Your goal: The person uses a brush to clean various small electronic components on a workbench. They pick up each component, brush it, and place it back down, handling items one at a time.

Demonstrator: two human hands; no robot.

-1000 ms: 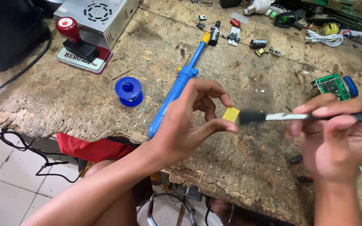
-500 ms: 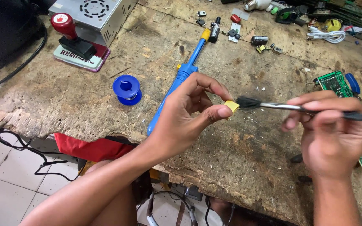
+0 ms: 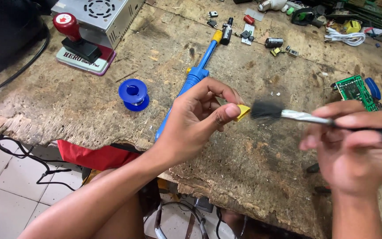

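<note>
My left hand [image 3: 195,117] pinches the small yellow part [image 3: 243,111] by its edges at centre frame, light, rigid and easily dropped I judge, while my right hand [image 3: 350,146] grips the brush [image 3: 288,114] at 3 o'clock

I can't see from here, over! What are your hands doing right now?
Left hand pinching small yellow part. Right hand holding brush, bristles beside the part. Blue soldering tool lies behind on workbench, not blocking.
</note>
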